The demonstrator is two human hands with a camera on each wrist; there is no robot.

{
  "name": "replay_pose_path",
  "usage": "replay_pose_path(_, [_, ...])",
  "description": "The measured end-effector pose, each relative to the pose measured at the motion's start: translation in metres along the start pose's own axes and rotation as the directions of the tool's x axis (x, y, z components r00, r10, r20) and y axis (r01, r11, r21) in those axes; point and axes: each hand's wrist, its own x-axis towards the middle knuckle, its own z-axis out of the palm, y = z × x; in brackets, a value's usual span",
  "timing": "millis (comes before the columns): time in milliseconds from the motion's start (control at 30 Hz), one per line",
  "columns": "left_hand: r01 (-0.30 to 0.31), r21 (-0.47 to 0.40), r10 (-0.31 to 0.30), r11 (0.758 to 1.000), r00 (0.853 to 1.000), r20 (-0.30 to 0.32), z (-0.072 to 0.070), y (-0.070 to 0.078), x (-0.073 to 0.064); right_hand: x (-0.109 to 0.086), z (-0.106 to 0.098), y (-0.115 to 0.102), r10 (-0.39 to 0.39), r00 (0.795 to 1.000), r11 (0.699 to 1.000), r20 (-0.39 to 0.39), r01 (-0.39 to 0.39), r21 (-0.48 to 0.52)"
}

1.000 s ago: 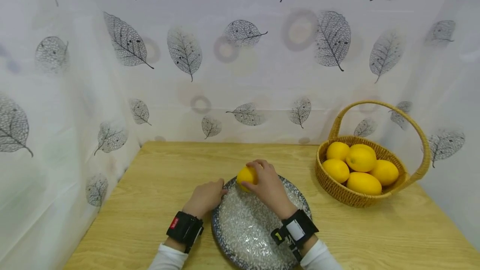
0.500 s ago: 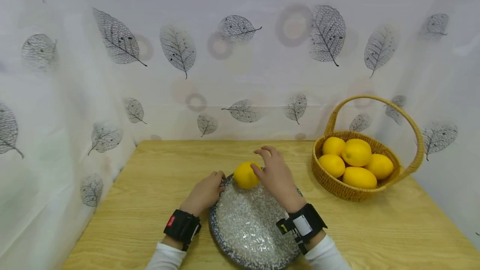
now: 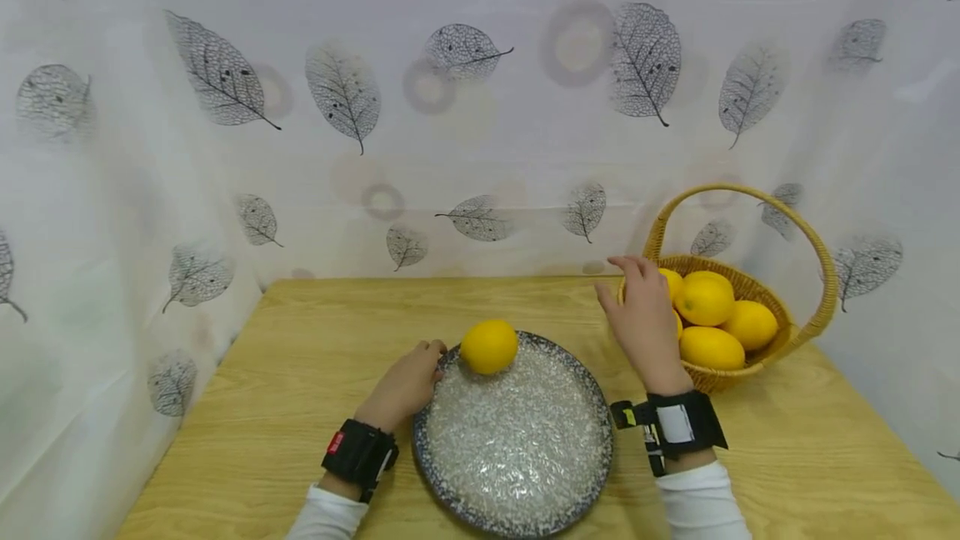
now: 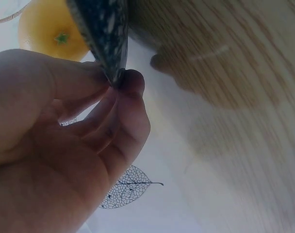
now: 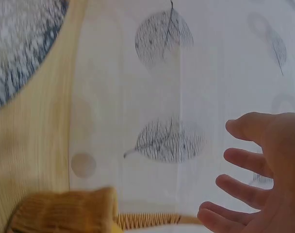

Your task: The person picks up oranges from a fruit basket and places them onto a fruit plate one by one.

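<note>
Yellow and whole, one lemon (image 3: 489, 347) rests on the plate (image 3: 517, 432), by its far left rim; the left hand (image 3: 401, 386) pinches that rim between thumb and fingers; the right hand (image 3: 645, 323), fingers spread, grasps nothing beside the basket (image 3: 716, 378) of lemons (image 3: 705, 298); both vessels stand on the table (image 3: 337, 315).

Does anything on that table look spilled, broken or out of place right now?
Nothing really stands out: no spill or damage shows. The single lemon sits off-centre, towards the far left rim of the plate, but it is on it. The other visible lemons lie inside the upright basket.
</note>
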Motion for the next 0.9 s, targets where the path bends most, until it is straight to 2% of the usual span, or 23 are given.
replay_pose_path(100, [-0.006, -0.005, 0.006, 1.000, 1.000, -0.004, 0.001, -0.002, 0.000, 0.003, -0.012, 0.014, 0.038, 0.998, 0.999, -0.043, -0.039, -0.005])
replay_pose_path(267, [-0.022, -0.017, 0.022, 1.000, 1.000, -0.005, 0.004, -0.005, 0.000, 0.004, -0.033, 0.036, 0.140, 0.988, 0.990, -0.071, -0.141, -0.011])
replay_pose_path(367, [-0.014, -0.021, 0.014, 1.000, 1.000, -0.003, 0.003, -0.004, 0.001, 0.005, -0.042, 0.050, 0.212, 0.973, 0.977, -0.096, -0.212, 0.004])
replay_pose_path(500, [-0.012, -0.016, 0.012, 1.000, 1.000, -0.003, 0.001, -0.002, 0.001, 0.006, -0.050, 0.069, 0.314, 0.942, 0.949, -0.115, -0.312, 0.032])
replay_pose_path(633, [-0.012, -0.013, 0.012, 1.000, 1.000, -0.001, 0.000, -0.002, 0.001, 0.004, -0.052, 0.086, 0.381, 0.920, 0.925, -0.096, -0.381, 0.016])
replay_pose_path(767, [-0.005, -0.019, 0.005, 1.000, 1.000, 0.007, 0.001, -0.001, 0.000, 0.002, -0.049, 0.098, 0.403, 0.913, 0.915, -0.068, -0.404, 0.010])
replay_pose_path(900, [-0.002, -0.024, 0.002, 1.000, 1.000, 0.003, 0.000, 0.000, -0.001, 0.000, -0.041, 0.106, 0.426, 0.905, 0.905, 0.001, -0.426, 0.005])
